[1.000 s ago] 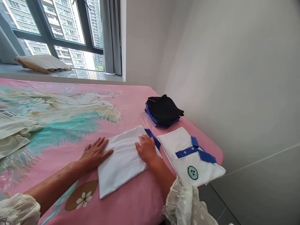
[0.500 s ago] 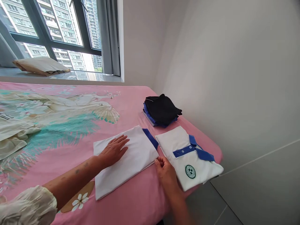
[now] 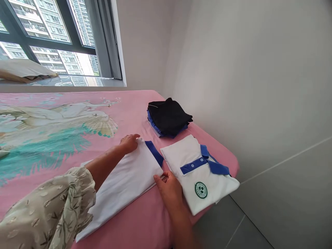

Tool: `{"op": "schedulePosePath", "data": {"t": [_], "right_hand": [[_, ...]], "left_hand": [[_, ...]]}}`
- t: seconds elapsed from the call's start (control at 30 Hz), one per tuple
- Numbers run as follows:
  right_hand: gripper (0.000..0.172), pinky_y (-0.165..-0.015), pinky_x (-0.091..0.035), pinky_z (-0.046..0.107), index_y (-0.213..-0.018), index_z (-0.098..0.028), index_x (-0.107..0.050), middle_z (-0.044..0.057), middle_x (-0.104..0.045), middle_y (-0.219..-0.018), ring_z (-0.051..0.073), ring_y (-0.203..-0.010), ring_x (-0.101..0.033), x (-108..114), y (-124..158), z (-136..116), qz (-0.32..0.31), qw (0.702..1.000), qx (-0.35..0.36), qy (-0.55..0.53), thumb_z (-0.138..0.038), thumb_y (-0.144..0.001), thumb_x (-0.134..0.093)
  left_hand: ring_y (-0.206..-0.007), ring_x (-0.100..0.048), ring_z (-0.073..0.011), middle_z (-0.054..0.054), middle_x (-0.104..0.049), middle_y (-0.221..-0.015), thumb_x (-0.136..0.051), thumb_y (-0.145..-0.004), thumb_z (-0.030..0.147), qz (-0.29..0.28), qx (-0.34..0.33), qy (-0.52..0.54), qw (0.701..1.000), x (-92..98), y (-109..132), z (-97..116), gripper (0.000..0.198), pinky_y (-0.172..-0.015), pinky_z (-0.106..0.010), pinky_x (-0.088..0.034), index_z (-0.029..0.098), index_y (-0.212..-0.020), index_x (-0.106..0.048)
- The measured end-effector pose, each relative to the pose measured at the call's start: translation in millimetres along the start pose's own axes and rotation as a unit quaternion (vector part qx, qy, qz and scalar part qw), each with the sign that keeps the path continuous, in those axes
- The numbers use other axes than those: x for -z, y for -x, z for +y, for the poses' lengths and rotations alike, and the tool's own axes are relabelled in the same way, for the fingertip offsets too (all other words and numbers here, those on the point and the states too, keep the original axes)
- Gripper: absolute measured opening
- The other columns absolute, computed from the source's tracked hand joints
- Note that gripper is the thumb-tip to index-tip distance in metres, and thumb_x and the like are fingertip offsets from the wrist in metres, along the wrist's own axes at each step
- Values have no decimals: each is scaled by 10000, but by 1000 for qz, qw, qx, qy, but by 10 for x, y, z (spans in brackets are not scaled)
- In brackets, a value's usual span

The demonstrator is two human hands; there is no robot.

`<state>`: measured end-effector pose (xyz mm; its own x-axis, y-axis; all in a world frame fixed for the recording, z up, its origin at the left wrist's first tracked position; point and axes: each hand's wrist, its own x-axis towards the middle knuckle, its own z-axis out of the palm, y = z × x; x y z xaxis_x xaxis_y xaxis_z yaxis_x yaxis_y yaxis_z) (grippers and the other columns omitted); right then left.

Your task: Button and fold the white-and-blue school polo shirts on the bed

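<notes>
The white shirt [image 3: 127, 181] lies folded on the pink bed [image 3: 135, 112], its blue collar [image 3: 155, 153] directed toward the second shirt [image 3: 193, 178] just beside it. The right hand [image 3: 169, 188] pinches the near collar-end corner of the white shirt between thumb and fingers. The left hand [image 3: 129, 143] touches the far collar-end corner; its grip cannot be determined. Behind both shirts sits a clothes stack [image 3: 169, 117], black on top.

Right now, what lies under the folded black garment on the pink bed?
Folded blue fabric and a thin greyish layer peek out beneath the black garment; their middles are covered and cannot be seen.
</notes>
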<state>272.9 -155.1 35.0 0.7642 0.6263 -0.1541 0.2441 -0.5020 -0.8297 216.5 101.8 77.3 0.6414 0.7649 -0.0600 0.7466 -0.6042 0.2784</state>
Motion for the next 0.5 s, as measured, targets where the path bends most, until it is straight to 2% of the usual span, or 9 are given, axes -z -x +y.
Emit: {"op": "schedulePosePath", "data": {"t": [0.07,0.17,0.3,0.4,0.5], "right_hand": [[303,-629,-425,293,-867,-196,-639,52,-680,-767,230,-711,-627,-28,-35,-6,2,1000,1,-8,-459,-722,-597],[217,-602,-415,279,-783,-196,-609,39,-664,-725,206,-672,-607,-90,-41,-2,-1,998,23,-54,-403,-738,-562],[200,-589,-420,247,-802,-190,-556,1,-605,-684,160,-639,-560,-170,72,-68,17,983,74,-168,-381,-746,-544],[203,-570,-418,230,-806,-193,-490,-39,-501,-661,121,-596,-488,-226,248,-268,11,962,100,-255,-377,-749,-551],[199,-535,-401,211,-793,-203,-435,-61,-431,-651,89,-548,-421,-318,533,-624,-24,943,124,-308,-358,-757,-556]], "left_hand": [[-1112,-571,-256,-64,-668,-1148,-501,-687,184,-3,6,9,1000,74,33,4,446,-925,-347,-433,235,-1105,-647],[-947,-620,-230,-42,-707,-948,-525,-647,211,-8,10,32,999,213,102,-1,296,-801,-299,-464,230,-886,-699],[-823,-611,-203,-18,-681,-794,-540,-589,213,1,6,85,996,413,190,-51,234,-711,-269,-455,220,-765,-694],[-738,-598,-178,-6,-641,-715,-536,-545,199,11,7,148,989,623,303,-156,213,-643,-247,-451,199,-711,-668],[-594,-571,-142,12,-576,-596,-518,-546,210,17,26,214,976,941,548,-410,209,-559,-234,-448,184,-720,-631]]}}
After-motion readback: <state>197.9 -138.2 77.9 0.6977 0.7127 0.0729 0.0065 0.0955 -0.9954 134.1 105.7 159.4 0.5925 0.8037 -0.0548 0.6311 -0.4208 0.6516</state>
